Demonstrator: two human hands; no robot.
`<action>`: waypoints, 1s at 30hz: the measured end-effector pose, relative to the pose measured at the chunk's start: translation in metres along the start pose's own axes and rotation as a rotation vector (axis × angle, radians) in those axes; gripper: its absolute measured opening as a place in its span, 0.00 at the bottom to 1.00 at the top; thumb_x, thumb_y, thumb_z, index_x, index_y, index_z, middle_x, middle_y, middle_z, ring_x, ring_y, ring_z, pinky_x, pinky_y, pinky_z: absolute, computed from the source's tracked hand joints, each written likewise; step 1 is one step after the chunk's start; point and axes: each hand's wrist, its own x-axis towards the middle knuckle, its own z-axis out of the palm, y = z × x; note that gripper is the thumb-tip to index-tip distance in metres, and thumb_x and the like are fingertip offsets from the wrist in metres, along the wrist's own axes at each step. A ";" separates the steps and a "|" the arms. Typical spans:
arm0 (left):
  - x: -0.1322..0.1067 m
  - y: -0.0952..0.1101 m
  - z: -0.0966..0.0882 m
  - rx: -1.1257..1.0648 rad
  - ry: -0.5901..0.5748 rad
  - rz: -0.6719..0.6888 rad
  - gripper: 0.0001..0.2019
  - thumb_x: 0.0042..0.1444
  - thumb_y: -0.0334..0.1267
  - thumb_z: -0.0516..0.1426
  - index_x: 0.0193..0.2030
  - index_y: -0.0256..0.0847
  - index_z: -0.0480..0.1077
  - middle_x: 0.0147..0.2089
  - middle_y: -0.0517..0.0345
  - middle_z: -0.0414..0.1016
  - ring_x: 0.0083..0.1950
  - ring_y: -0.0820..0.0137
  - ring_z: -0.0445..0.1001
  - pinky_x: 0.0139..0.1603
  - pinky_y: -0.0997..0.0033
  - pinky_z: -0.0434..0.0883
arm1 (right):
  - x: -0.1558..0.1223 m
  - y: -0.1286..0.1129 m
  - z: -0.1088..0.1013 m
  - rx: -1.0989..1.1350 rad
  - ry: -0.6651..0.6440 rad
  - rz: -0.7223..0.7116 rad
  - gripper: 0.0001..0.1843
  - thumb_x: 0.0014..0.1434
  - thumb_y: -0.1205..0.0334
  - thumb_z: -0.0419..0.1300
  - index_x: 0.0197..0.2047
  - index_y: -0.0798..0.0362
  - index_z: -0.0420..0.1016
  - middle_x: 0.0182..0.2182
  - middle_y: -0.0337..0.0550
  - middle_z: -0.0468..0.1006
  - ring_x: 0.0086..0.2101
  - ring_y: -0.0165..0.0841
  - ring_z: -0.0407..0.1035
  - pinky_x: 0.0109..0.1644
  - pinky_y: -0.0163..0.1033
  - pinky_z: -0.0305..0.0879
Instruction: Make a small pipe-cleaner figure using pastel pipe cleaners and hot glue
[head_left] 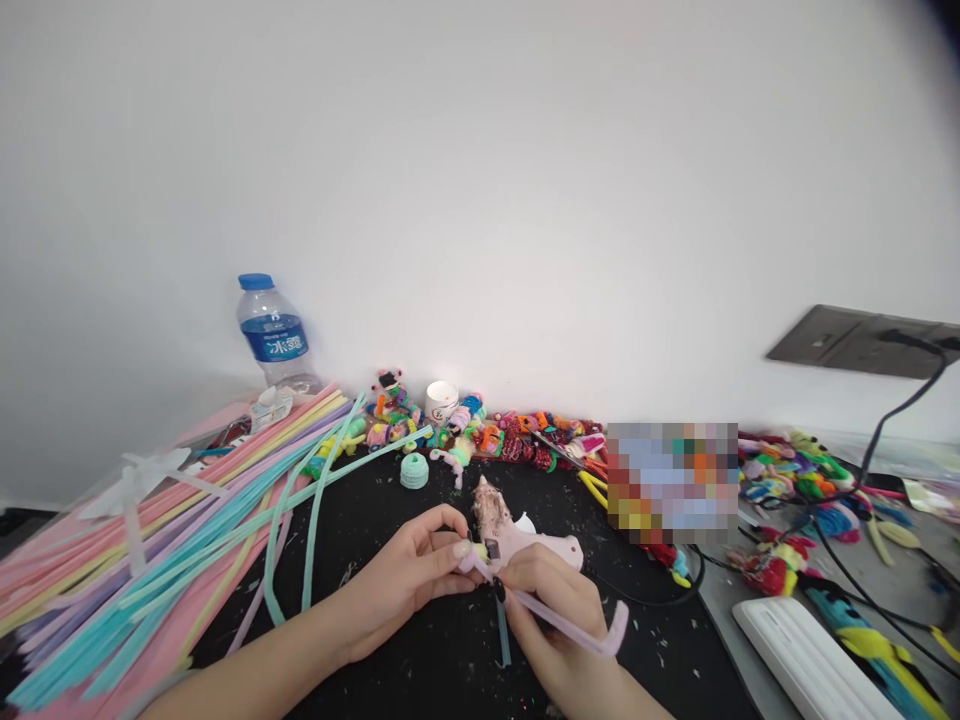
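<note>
My left hand (pixel 409 565) is closed in a pinch on a small pale yellow-green and lilac pipe-cleaner piece (pixel 472 560). My right hand (pixel 551 610) grips a lilac pipe cleaner (pixel 574 630) whose bent free end sticks out to the right. Both hands meet over the black mat (pixel 405 660), and the strand runs between their fingertips. Just beyond them lies a pink glue gun (pixel 525 543), its nozzle end crusted with brownish residue. A translucent glue stick (pixel 502 630) shows below the hands. Fingers partly hide the small piece.
Bundled pastel pipe cleaners (pixel 202 530) spread across the left. A water bottle (pixel 274 335), a white paper cup (pixel 442 400) and a mint coil (pixel 414 470) stand behind. Colourful pipe-cleaner figures (pixel 517 440) line the wall. At right are a white power strip (pixel 810 655) and a black cable (pixel 874 440).
</note>
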 end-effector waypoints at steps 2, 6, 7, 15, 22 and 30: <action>0.000 0.000 -0.001 -0.005 0.003 0.003 0.07 0.54 0.36 0.59 0.35 0.40 0.63 0.34 0.58 0.73 0.37 0.73 0.70 0.44 0.68 0.66 | 0.001 -0.001 0.000 0.001 -0.006 -0.022 0.11 0.55 0.77 0.52 0.34 0.56 0.72 0.26 0.46 0.74 0.27 0.33 0.69 0.31 0.36 0.66; 0.000 0.001 -0.001 0.012 0.003 0.013 0.08 0.54 0.37 0.59 0.35 0.40 0.63 0.34 0.58 0.73 0.37 0.72 0.70 0.44 0.68 0.66 | 0.002 -0.002 -0.001 0.006 -0.024 -0.004 0.11 0.56 0.77 0.52 0.36 0.55 0.72 0.27 0.47 0.75 0.28 0.34 0.70 0.32 0.36 0.66; 0.001 0.001 -0.001 0.025 0.004 0.012 0.08 0.53 0.37 0.59 0.35 0.40 0.63 0.34 0.58 0.73 0.37 0.72 0.70 0.44 0.67 0.66 | 0.002 -0.002 -0.001 0.007 -0.027 0.010 0.11 0.56 0.76 0.52 0.36 0.55 0.72 0.28 0.46 0.75 0.28 0.34 0.70 0.32 0.36 0.66; -0.003 0.001 -0.001 0.394 -0.016 0.170 0.09 0.52 0.39 0.60 0.34 0.39 0.64 0.32 0.62 0.71 0.35 0.72 0.68 0.40 0.72 0.63 | -0.006 0.006 -0.002 0.014 0.014 0.143 0.06 0.58 0.70 0.54 0.33 0.53 0.71 0.26 0.42 0.72 0.28 0.33 0.68 0.32 0.38 0.63; -0.006 -0.001 -0.001 0.531 -0.013 0.195 0.06 0.53 0.38 0.59 0.34 0.39 0.68 0.35 0.60 0.70 0.39 0.69 0.68 0.43 0.71 0.63 | -0.008 0.010 0.000 0.057 0.058 0.127 0.07 0.59 0.70 0.52 0.32 0.52 0.70 0.26 0.40 0.73 0.28 0.32 0.67 0.33 0.36 0.62; -0.010 -0.001 0.002 0.461 -0.128 0.075 0.07 0.51 0.39 0.60 0.33 0.38 0.69 0.31 0.61 0.70 0.33 0.72 0.67 0.37 0.73 0.63 | -0.005 0.007 0.002 0.075 0.088 0.342 0.15 0.60 0.58 0.53 0.24 0.54 0.67 0.19 0.36 0.66 0.22 0.29 0.59 0.26 0.33 0.57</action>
